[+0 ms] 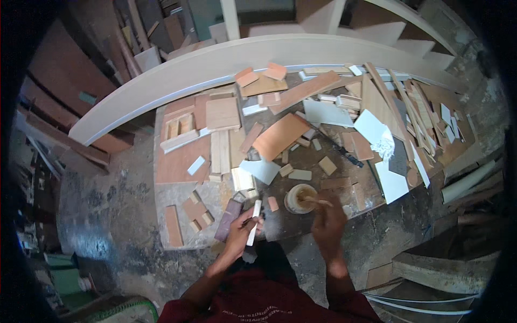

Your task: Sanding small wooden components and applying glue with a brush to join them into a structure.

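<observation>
My left hand (240, 232) is closed around a narrow pale wooden strip (253, 232), held tilted over the near edge of the table. Beside that hand lies a dark purplish block (228, 218). My right hand (328, 220) pinches a small light stick (319, 201), whose far end reaches into a round whitish tub (293, 205). Something tan and thick-looking lies inside the tub; I cannot make out exactly what. A small pinkish wooden piece (273, 204) rests between the strip and the tub.
Wood offcuts cover the worktable (237, 202), among them an orange-brown board (283, 134) and a small box frame (179, 131). White sheets (391, 182) and long thin strips (417, 116) lie at right. A long pale panel (177, 70) stands along the far side.
</observation>
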`<state>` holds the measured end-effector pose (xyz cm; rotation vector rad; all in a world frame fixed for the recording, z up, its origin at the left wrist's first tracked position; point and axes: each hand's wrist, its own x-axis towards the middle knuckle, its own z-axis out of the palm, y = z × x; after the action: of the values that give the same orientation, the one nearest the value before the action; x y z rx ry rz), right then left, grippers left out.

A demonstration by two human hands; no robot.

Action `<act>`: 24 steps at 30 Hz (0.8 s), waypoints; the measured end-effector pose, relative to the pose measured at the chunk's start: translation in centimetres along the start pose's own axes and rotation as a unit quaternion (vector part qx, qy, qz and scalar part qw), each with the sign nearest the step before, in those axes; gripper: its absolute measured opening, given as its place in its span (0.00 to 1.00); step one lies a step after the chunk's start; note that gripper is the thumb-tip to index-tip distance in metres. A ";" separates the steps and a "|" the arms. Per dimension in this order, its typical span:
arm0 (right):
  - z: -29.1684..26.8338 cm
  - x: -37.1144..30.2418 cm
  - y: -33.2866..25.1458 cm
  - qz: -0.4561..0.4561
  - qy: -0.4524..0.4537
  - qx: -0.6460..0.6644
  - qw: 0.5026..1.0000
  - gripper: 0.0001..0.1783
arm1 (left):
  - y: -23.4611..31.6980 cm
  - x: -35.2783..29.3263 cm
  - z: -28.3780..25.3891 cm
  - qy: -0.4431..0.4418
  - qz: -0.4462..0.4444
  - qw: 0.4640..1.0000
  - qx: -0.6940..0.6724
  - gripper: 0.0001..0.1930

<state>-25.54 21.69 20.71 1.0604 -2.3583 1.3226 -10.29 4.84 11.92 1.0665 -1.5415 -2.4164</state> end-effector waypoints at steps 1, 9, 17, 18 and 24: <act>-0.4 0.2 -0.4 0.010 0.008 0.004 1.000 0.03 | -0.4 0.2 0.0 -0.006 0.006 1.000 0.002 0.19; 0.3 -0.1 0.0 0.019 0.028 0.033 0.999 0.06 | -1.3 3.2 1.8 -0.006 0.057 0.993 0.105 0.20; 0.6 0.1 -0.4 0.005 0.018 0.011 1.000 0.05 | 3.2 11.9 7.1 -0.055 0.289 0.938 0.182 0.20; 0.8 -0.1 0.0 0.005 0.023 0.004 1.000 0.05 | 4.2 12.9 8.2 -0.082 0.297 0.932 0.192 0.19; 0.5 -1.0 0.6 0.005 0.035 0.011 0.999 0.08 | 6.7 14.9 8.8 -0.096 0.359 0.890 0.266 0.16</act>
<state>-25.14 21.97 19.51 0.9919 -2.3066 1.3701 -28.63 2.12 12.06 0.1829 -2.2235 -1.6585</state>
